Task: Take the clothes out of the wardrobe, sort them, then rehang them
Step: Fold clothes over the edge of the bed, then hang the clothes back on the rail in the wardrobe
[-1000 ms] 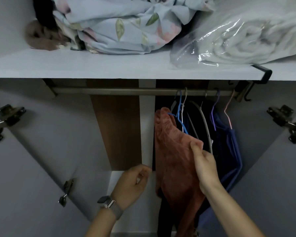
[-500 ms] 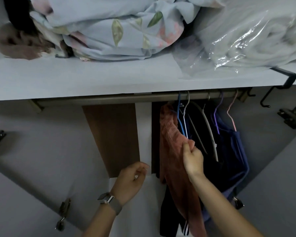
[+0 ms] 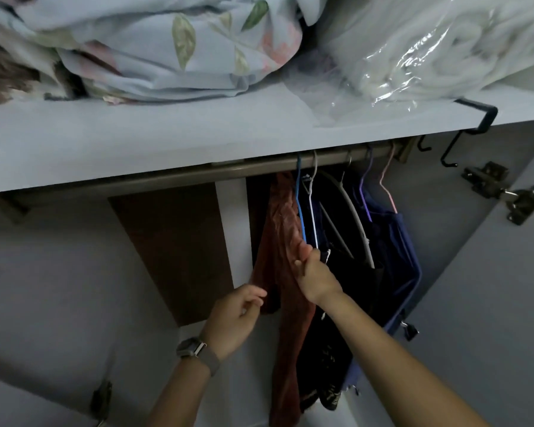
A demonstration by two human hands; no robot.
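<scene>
Big white shelf [image 3: 136, 143] runs across the top, with a floral blue blanket [image 3: 167, 41] and a bagged white blanket [image 3: 429, 47] piled on it. Under it is the rail [image 3: 228, 172], where dark clothes [image 3: 336, 272] and a blue garment [image 3: 395, 257] hang bunched to the right. The rust-colored garment [image 3: 278, 241] hangs leftmost in that bunch, on a blue hanger [image 3: 299, 208]. Right hand [image 3: 313, 275] is pinching its upper edge by the hanger, fingers clamped on the fabric. Left hand [image 3: 235, 318], watch [image 3: 190, 348] on the wrist, sits right at the garment's lower left edge with fingers loosely curled, holding nothing that I can see.
</scene>
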